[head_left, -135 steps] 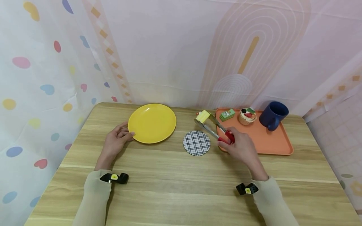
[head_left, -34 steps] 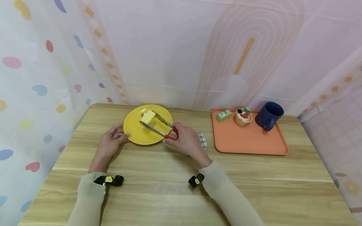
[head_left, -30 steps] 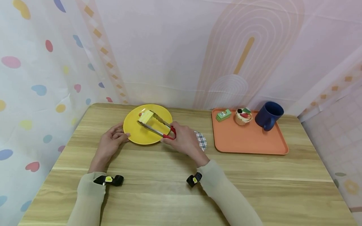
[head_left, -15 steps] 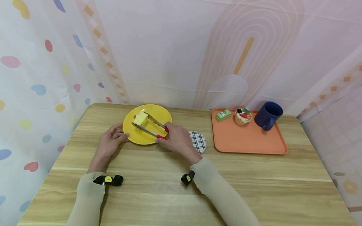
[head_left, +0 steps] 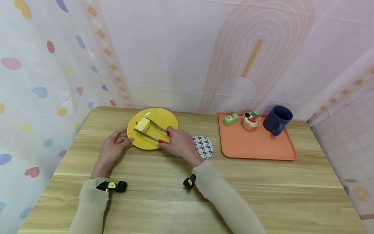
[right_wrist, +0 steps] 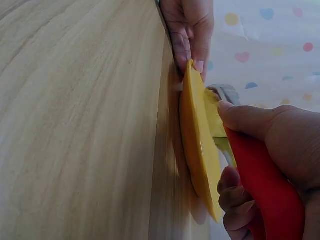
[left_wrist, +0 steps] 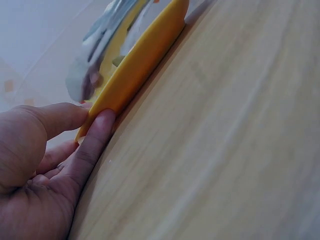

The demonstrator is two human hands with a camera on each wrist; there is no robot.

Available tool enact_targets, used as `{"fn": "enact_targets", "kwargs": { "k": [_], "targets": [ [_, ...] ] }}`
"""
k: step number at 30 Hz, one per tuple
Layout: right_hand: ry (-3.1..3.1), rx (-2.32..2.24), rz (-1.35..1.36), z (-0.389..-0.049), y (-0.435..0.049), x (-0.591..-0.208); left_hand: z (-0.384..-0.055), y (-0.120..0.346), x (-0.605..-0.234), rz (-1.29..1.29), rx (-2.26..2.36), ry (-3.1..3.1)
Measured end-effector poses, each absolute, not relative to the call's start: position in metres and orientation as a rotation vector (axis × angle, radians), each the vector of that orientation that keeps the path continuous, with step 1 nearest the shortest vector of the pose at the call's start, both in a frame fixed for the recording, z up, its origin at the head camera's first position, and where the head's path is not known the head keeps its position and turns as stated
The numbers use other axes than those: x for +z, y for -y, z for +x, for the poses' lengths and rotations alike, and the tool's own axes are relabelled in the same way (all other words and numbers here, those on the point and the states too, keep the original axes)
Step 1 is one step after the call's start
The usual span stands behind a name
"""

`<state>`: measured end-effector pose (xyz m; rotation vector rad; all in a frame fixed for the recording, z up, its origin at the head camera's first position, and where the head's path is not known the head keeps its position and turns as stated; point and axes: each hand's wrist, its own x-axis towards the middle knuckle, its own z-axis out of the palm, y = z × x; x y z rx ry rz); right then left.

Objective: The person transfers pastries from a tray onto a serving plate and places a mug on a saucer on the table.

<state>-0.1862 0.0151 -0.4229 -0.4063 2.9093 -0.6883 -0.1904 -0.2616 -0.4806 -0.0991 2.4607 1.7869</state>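
1. Right hand [head_left: 179, 140]: fingers curled round the red handles of the tongs [head_left: 150, 136].
2. Left hand [head_left: 115, 143]: fingers pinch the near-left rim of the yellow plate [head_left: 164, 117], thumb on the upper side.
3. Yellow cake [head_left: 143, 124] sits between the tong tips, over the plate's left half. Can't tell if it's fully resting on the plate.
4. Plate's on the wooden counter [head_left: 163, 201]; checked coaster [head_left: 205, 148] just right of the right hand.
5. Further right, orange tray [head_left: 257, 148]: green block [head_left: 230, 119], cupcake [head_left: 251, 121], blue mug [head_left: 274, 121] along its far side.
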Motion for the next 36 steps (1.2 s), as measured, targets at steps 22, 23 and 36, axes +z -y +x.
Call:
{"fn": "enact_targets", "kwargs": {
  "k": [22, 23, 36],
  "targets": [
    [-2.900, -0.589, -0.404, -0.1858, -0.0083, -0.4253, -0.1911, 0.2625, -0.4821, -0.098, 1.802, -2.447],
    [-2.897, -0.590, -0.404, -0.1855, -0.0086, -0.4249, -0.1907, 0.2620, -0.4815, -0.093, 1.809, -2.441],
    [-2.894, -0.652, -0.420, -0.1822, -0.0144, -0.4245, -0.1897, 0.2617, -0.4800, -0.087, 1.809, -2.438]
  ]
}}
